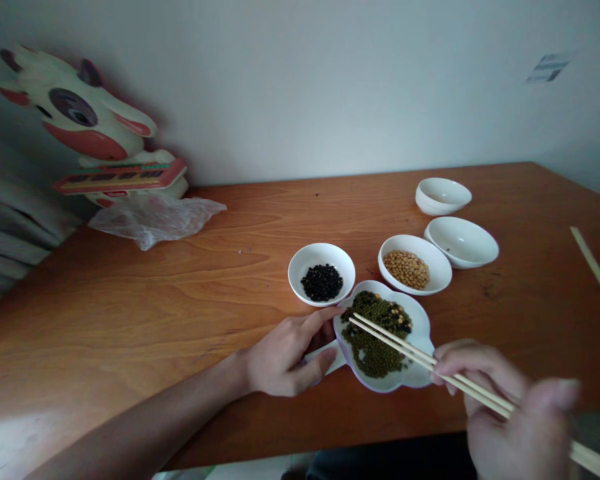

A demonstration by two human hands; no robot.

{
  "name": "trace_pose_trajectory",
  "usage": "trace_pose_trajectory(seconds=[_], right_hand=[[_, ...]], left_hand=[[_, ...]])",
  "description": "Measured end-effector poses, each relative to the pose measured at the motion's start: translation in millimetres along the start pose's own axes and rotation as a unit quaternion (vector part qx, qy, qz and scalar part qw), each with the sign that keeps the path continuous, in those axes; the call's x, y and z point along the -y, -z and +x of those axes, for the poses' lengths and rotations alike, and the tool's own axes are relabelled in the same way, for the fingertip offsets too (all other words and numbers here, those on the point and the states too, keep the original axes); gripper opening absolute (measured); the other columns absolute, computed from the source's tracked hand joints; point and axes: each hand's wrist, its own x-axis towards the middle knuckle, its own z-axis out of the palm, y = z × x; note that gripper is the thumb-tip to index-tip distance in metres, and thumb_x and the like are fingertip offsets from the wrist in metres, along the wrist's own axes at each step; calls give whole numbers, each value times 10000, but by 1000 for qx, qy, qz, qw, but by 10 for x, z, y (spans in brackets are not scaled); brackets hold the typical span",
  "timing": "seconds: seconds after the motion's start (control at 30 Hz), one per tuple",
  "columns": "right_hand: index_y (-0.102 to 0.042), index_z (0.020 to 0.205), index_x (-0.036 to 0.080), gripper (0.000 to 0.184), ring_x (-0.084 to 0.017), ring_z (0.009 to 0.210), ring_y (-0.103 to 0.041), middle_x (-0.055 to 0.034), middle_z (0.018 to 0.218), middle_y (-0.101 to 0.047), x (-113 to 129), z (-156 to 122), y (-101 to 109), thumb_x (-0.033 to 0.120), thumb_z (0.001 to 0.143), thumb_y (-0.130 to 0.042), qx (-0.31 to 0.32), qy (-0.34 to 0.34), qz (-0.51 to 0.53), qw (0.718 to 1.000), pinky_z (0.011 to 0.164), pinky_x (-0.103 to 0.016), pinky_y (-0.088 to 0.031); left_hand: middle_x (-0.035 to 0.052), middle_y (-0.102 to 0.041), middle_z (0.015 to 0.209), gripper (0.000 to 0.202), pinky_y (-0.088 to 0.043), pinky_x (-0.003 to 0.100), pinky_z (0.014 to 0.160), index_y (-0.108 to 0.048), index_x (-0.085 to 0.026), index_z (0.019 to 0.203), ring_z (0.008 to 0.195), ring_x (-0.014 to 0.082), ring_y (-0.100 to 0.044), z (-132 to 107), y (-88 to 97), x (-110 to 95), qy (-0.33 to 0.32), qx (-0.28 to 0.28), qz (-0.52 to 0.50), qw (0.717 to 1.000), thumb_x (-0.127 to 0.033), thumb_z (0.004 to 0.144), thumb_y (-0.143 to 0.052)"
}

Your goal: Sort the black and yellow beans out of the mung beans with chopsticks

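A white, scalloped dish with a handle lies on the table, holding green beans with some black and yellow beans mixed in. My left hand grips its handle, thumb on the near side and index finger reaching the rim. Wooden chopsticks are held in my right hand, their tips over the beans at the dish's left side. Whether the tips pinch a bean, I cannot make out. Just behind the dish stand a white bowl of black beans and another bowl of yellow soybeans.
Farther right are a white bowl with a dark speck inside and a bowl behind it. A pale stick lies at the right. A cow-shaped toy keyboard and a clear plastic bag sit at the back left, near the wall.
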Motion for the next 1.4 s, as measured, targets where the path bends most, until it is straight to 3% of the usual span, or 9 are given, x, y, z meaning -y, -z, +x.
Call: trace_pose_trajectory(seconds=[0.1, 0.23, 0.33, 0.5, 0.67, 0.83, 1.2, 1.4], right_hand=[[-738, 628, 219, 854, -240, 682, -673, -81, 623, -679, 97, 125, -102, 782, 996, -211, -18, 47, 32, 998, 596, -336, -523], [-743, 697, 223, 800, -223, 715, -673, -66, 701, -697, 269, 243, -424, 751, 1015, -233, -24, 21, 75, 997, 604, -319, -515], [-752, 735, 236, 780, -212, 729, -666, -51, 731, -707, 320, 218, -528, 757, 1010, -241, -8, 24, 82, 996, 606, -303, -512], [-742, 734, 253, 772, -219, 822, -671, -52, 771, -710, 145, 57, -242, 729, 1028, -210, -20, 13, 53, 998, 654, -284, -538], [-751, 798, 247, 754, -205, 762, -681, -56, 776, -729, -161, -4, 3, 654, 1059, -173, 91, 6, -16, 996, 625, -279, -524], [-715, 856, 251, 726, -195, 767, -660, -46, 800, -709, -247, -31, -49, 649, 1063, -144, 120, -34, -32, 992, 668, -280, -521], [-714, 867, 251, 686, -163, 689, -654, -26, 750, -694, -238, -13, -73, 594, 1085, -161, 149, 7, -32, 988, 595, -240, -510], [-695, 817, 239, 776, -187, 683, -650, -46, 729, -684, -230, -13, -84, 662, 1053, -90, 149, -2, -29, 988, 586, -269, -515]], left_hand=[[40, -637, 927, 678, -493, 276, 641, -281, -183, 1589, 706, 149, -599, -5, 0, 5, -3, -1, 7, 1000, -208, 973, -562], [53, -648, 968, 702, -489, 267, 613, -258, -181, 1606, 696, 144, -592, -5, 3, 11, -5, -1, 11, 1000, -221, 972, -558], [59, -649, 964, 693, -495, 272, 617, -270, -170, 1604, 700, 147, -594, 5, 9, 0, -10, -3, 12, 1000, -224, 974, -556], [63, -657, 966, 678, -511, 284, 649, -288, -173, 1594, 728, 157, -614, 9, 13, -8, -11, -4, 8, 1000, -210, 975, -561], [46, -648, 943, 674, -511, 291, 661, -279, -188, 1588, 727, 159, -619, -6, 5, 6, -1, -2, 7, 1000, -211, 978, -565], [47, -645, 955, 662, -499, 285, 651, -285, -195, 1584, 723, 153, -614, -5, 4, -4, 3, -1, 9, 1000, -214, 981, -558], [44, -638, 928, 674, -488, 274, 628, -271, -173, 1597, 706, 147, -603, -5, -1, 1, 7, 3, 3, 1000, -217, 986, -553], [48, -643, 958, 654, -498, 274, 653, -286, -184, 1585, 727, 147, -612, -4, 5, -9, 9, 3, -4, 1000, -224, 989, -552]])
